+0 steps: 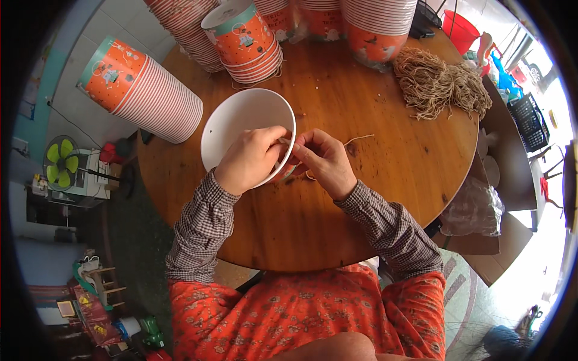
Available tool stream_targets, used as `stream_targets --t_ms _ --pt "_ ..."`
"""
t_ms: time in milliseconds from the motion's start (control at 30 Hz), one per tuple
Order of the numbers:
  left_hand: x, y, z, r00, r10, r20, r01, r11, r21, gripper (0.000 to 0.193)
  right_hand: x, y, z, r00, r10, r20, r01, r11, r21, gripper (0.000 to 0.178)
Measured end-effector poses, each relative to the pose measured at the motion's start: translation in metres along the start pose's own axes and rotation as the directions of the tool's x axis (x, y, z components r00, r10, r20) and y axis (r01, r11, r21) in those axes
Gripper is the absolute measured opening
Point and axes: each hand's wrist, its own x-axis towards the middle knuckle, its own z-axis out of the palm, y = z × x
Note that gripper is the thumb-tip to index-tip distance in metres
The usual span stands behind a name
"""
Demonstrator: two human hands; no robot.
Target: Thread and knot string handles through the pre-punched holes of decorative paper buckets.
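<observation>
A paper bucket (232,120), white inside, is tilted on the round wooden table with its mouth toward me. My left hand (256,157) reaches into the mouth, its fingers curled closed against the inner wall by the right side of the rim. My right hand (325,161) is just outside that same spot, thumb and forefinger pinched together on a thin beige cord (360,138). One cord end sticks out beyond the right knuckles, and a small loop shows below the fingers. Exactly what the left fingertips pinch is hidden.
Nested orange buckets with striped rims (159,99) lean at the left. More stacks (250,48) stand along the far edge, some in clear plastic. A heap of beige cords (439,84) lies at the far right. Beyond the table are a cardboard box (512,150) and a green fan (62,161).
</observation>
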Motion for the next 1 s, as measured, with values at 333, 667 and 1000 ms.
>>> stream_targets --t_ms 333,667,1000 --pt "-0.003 -0.011 0.002 1.0 -0.015 0.004 0.015 0.992 -0.123 0.011 -0.001 -0.006 0.0 0.999 0.018 0.045 -0.015 0.998 -0.056 0.011" --pt "-0.001 -0.013 -0.002 0.996 -0.039 0.077 0.06 0.95 -0.306 0.008 0.002 0.0 -0.004 0.999 -0.029 0.028 0.031 0.996 -0.079 0.012" --pt "-0.003 0.002 0.003 0.897 0.194 -0.397 -0.242 0.968 -0.073 0.004 -0.006 -0.034 -0.01 0.989 -0.138 0.047 0.145 0.952 -0.269 0.019"
